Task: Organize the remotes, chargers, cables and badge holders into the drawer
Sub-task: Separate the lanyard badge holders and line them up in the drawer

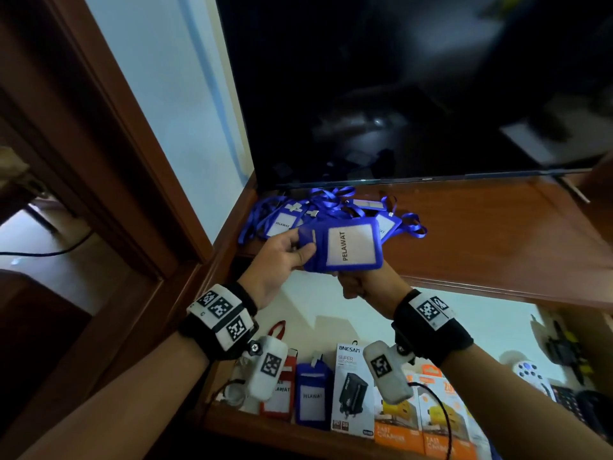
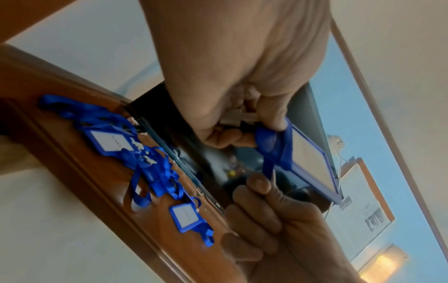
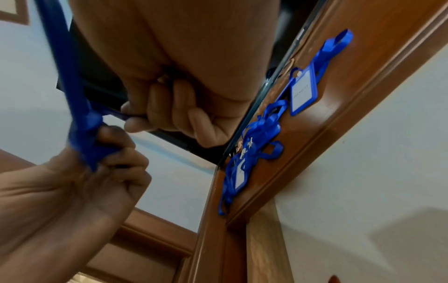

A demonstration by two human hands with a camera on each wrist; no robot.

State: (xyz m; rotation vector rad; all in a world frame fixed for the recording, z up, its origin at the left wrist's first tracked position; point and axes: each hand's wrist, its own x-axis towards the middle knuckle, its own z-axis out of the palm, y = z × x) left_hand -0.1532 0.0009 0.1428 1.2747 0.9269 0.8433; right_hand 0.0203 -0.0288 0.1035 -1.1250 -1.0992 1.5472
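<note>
Between the two hands, above the open drawer (image 1: 331, 313), a blue holder (image 1: 345, 247) is held in the air. The left hand (image 1: 282, 257) has its grip pinched on the holder's clip end, thumb on top and fingers curled beneath over the folded strap (image 2: 271, 141) and the white clip (image 2: 240, 117). The right hand (image 1: 365, 283) has its grip curled under the lower edge, pinching the lanyard where it comes off the bundle. In the head view the holder's long axis runs roughly left to right, clip end toward the left hand, and its clear window faces up with the word PELAWAT reading along the short side. The step in hand looks like gathering the lanyard round or against the holder so that it packs flat; whether the strap is fully wound I cannot tell. Next, I judge, the bundle must go down into the drawer beside the blue holder (image 1: 313, 396) and red holder (image 1: 278, 393) standing at its left, with the charger boxes (image 1: 353, 390) to their right, so it should be turned upright, clip end up, and kept pinched so the strap does not spring loose. Beyond the hands, more holders (image 1: 331, 207) lie in a tangle of lanyards on the table (image 1: 497, 234), just in front of the dark TV (image 1: 398, 94), still to be sorted.
</note>
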